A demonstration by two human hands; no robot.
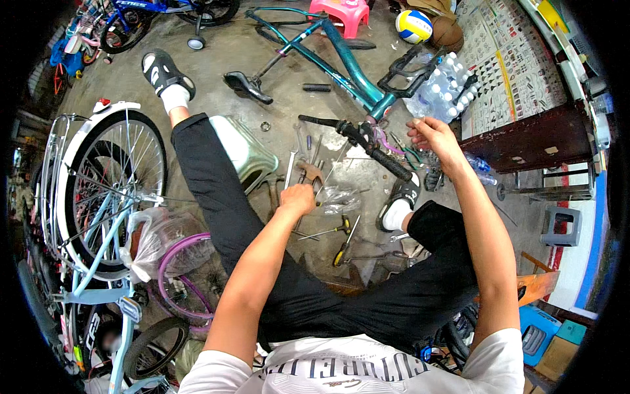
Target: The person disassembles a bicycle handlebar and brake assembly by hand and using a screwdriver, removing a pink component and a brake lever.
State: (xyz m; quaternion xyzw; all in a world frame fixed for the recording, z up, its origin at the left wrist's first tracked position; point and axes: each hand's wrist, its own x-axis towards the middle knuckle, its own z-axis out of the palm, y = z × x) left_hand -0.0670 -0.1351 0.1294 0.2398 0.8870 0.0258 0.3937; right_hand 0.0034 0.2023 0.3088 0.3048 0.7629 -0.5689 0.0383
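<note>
My left hand [298, 199] is closed in a fist over the tools on the floor, apparently round the handle of a rusty-headed hammer [314, 176]; the handle is mostly hidden. Wrenches [291, 169] and screwdrivers [342, 251] lie around it. To the right, my right hand [432, 139] hovers with loosely bent fingers and nothing visible in them. Below it are green-handled pliers [413, 157] and a black handlebar [357, 136]. The handlebar joins the teal bicycle frame [344, 56], which lies on the floor with its black saddle [248, 87] at the left.
A pale green stool [246, 154] lies beside my left leg. Farther left stands a bicycle wheel [115, 190] with a white mudguard; a purple rim [187, 282] is nearer. Plastic bottles [441, 88] sit at the far right, near a ball [414, 27] and a pink stool [342, 14].
</note>
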